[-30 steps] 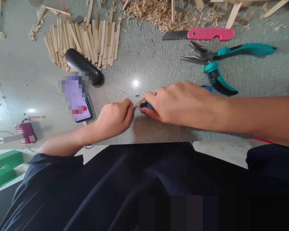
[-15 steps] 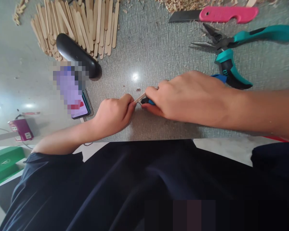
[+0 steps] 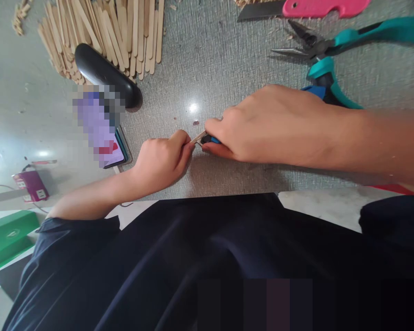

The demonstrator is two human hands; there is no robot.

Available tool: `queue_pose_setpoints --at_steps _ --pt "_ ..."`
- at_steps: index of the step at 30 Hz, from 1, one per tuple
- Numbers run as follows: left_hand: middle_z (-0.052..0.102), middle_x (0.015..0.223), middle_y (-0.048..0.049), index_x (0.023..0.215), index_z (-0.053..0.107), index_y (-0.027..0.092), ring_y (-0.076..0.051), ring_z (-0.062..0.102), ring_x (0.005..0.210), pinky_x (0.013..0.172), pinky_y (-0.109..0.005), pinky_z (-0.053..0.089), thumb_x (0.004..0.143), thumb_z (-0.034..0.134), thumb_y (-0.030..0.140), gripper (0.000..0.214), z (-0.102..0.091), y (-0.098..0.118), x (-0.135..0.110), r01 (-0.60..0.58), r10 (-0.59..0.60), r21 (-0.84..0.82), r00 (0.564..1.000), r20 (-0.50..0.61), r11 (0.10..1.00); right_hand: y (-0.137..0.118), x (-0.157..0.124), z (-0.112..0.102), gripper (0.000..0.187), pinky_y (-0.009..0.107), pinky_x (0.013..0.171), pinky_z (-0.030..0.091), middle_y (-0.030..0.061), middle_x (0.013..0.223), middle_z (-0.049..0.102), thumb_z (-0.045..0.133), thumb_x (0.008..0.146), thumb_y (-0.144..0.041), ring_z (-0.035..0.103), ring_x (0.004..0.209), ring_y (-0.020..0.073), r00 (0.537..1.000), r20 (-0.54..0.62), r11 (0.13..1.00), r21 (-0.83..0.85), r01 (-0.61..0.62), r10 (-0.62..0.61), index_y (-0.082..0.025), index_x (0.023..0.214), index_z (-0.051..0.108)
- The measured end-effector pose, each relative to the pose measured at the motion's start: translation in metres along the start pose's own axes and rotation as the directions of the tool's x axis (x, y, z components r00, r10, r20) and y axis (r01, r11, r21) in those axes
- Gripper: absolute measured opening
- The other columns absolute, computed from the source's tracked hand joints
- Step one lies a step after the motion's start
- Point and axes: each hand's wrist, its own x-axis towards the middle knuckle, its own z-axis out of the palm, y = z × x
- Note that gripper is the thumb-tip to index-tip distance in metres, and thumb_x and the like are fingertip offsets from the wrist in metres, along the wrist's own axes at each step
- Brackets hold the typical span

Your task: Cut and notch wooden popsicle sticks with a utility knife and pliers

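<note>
Left hand [image 3: 163, 154] pinching a slim wooden stick [image 3: 197, 137] near the desk's [image 3: 200, 82] near edge. Stick's long axis bridges the hands, slanting rightward and away from that edge. Right hand [image 3: 265, 126] curled round a blue-handled tool [image 3: 207, 139], black end close by the stick. Both hands equally near; nothing else between them. Outward: teal pliers [image 3: 319, 48] past right hand, pink knife [image 3: 326, 7] farther from edge; phone [image 3: 108, 151], black case [image 3: 105, 73], stick pile [image 3: 124, 39] leftward.

A craft workspace, this, home or workshop too close to call! Pliers [image 3: 321, 47] and a pink-handled knife [image 3: 326, 6] lie well back from the near edge of the tabletop [image 3: 207, 69], a pile of wooden sticks [image 3: 138, 39] off left, a phone [image 3: 116, 158] nearer that edge.
</note>
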Motion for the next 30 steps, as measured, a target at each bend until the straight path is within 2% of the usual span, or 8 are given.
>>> queue_pose_setpoints --at_steps 6,9,13,17,21,23,26,30 --pt "0.052 0.064 0.0021 0.104 0.067 0.023 -0.017 0.045 0.053 0.061 -0.034 0.027 0.118 0.051 0.038 0.026 0.002 0.000 0.000 0.007 -0.007 0.012 1.000 -0.001 1.000 -0.005 -0.003 0.004 0.061 0.042 0.073 0.038 0.0042 0.063 0.057 0.068 0.118 -0.077 0.072 0.078 0.0233 0.996 -0.073 0.991 0.131 -0.039 0.049 -0.022 0.092 0.070" --pt "0.055 0.065 0.0017 0.105 0.066 0.023 -0.018 0.049 0.053 0.061 -0.034 0.030 0.117 0.054 0.039 0.023 0.001 0.000 0.000 0.009 -0.009 -0.002 1.000 0.014 1.000 -0.012 -0.004 0.007 0.055 0.041 0.072 0.036 0.0057 0.067 0.060 0.062 0.122 -0.071 0.069 0.076 0.0227 0.995 -0.082 0.997 0.063 -0.045 0.050 -0.023 0.097 0.071" --pt "0.061 0.068 -0.0003 0.104 0.064 0.024 -0.019 0.057 0.057 0.062 -0.034 0.036 0.116 0.057 0.040 0.021 -0.002 0.000 -0.001 0.019 -0.019 -0.007 0.999 0.026 1.000 -0.021 -0.004 0.013 0.053 0.042 0.074 0.038 0.0103 0.077 0.069 0.068 0.119 -0.071 0.072 0.078 0.0258 0.990 -0.093 0.994 -0.003 -0.109 0.108 -0.021 0.104 0.075" --pt "0.061 0.067 -0.0006 0.103 0.064 0.024 -0.019 0.056 0.056 0.061 -0.034 0.035 0.115 0.055 0.038 0.020 -0.003 0.002 -0.002 0.013 -0.014 0.032 0.999 0.036 0.999 -0.027 -0.003 0.018 0.053 0.042 0.072 0.041 0.0133 0.083 0.073 0.062 0.121 -0.070 0.075 0.080 0.0297 0.988 -0.083 0.986 -0.093 -0.139 0.131 -0.019 0.112 0.078" --pt "0.063 0.068 -0.0015 0.102 0.064 0.023 -0.019 0.056 0.055 0.061 -0.034 0.032 0.114 0.055 0.037 0.021 -0.004 0.005 -0.002 0.007 -0.010 0.080 0.999 0.039 0.997 -0.037 -0.001 0.012 0.051 0.039 0.069 0.039 0.0151 0.088 0.077 0.057 0.123 -0.063 0.075 0.078 0.0296 0.985 -0.032 0.966 -0.192 -0.172 0.169 -0.017 0.117 0.078" --pt "0.066 0.070 -0.0023 0.103 0.064 0.023 -0.020 0.059 0.057 0.061 -0.034 0.034 0.114 0.054 0.035 0.019 -0.004 0.006 -0.002 0.013 -0.017 0.102 0.999 0.043 0.995 -0.044 0.002 0.004 0.050 0.039 0.071 0.041 0.0171 0.096 0.081 0.050 0.124 -0.056 0.077 0.085 0.0314 0.977 0.045 0.959 -0.205 -0.194 0.207 -0.015 0.123 0.078" --pt "0.071 0.073 -0.0049 0.106 0.065 0.023 -0.024 0.065 0.060 0.062 -0.035 0.038 0.113 0.053 0.033 0.017 -0.003 0.007 -0.002 0.026 -0.032 0.128 0.998 0.048 0.991 -0.054 0.007 -0.008 0.052 0.040 0.076 0.045 0.0228 0.109 0.085 0.045 0.124 -0.050 0.081 0.098 0.0371 0.936 0.201 0.943 -0.228 -0.243 0.290 -0.009 0.134 0.077" --pt "0.070 0.073 -0.0052 0.104 0.065 0.024 -0.025 0.065 0.060 0.064 -0.037 0.039 0.112 0.054 0.033 0.017 -0.002 0.006 -0.003 0.037 -0.039 0.086 0.999 0.020 0.996 -0.060 0.013 -0.020 0.057 0.041 0.078 0.046 0.0252 0.114 0.086 0.043 0.126 -0.051 0.083 0.105 0.0392 0.898 0.276 0.924 -0.275 -0.267 0.342 -0.007 0.141 0.075"
